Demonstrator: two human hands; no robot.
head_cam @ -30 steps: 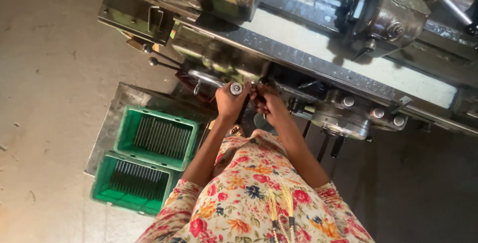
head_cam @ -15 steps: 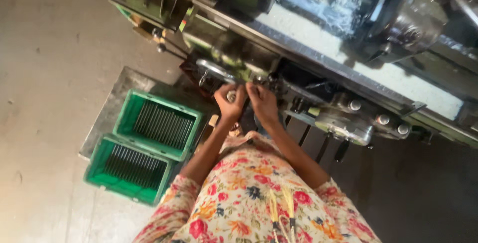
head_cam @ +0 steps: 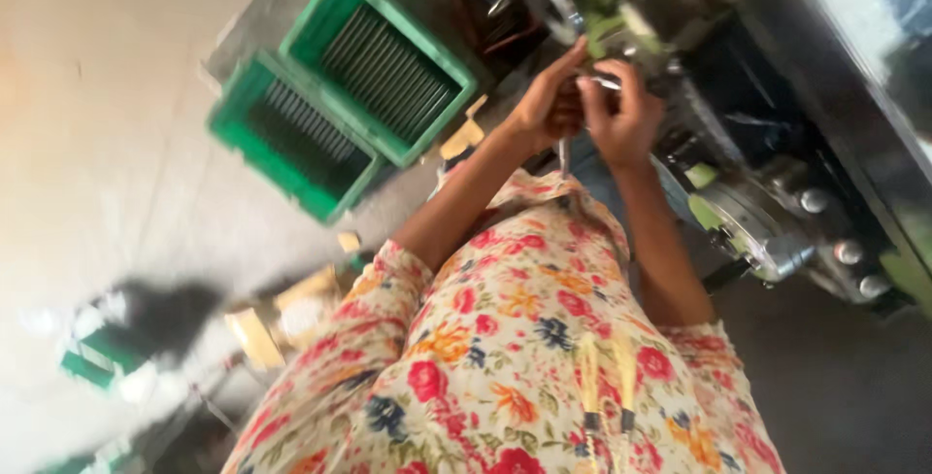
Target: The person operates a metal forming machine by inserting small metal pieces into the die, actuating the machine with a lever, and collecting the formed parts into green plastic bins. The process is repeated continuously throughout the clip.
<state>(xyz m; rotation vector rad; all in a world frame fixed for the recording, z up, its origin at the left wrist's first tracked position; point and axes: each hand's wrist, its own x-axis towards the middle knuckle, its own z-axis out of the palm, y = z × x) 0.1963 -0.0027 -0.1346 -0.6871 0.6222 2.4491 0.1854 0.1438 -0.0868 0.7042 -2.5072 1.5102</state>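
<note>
Centrally, upper frame: two hands work a thin metal rod at a machine.
Left hand and right hand pinch the rod, fingers narrow around it; its long axis runs near-vertical, lower end pointing down-frame. Judged mid-loading; next calls for steady alignment with the machine. Green crates lie upper left.

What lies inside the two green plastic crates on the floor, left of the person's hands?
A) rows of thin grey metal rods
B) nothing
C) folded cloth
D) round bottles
A: both green plastic crates show tight rows of thin grey metal rods.
</note>
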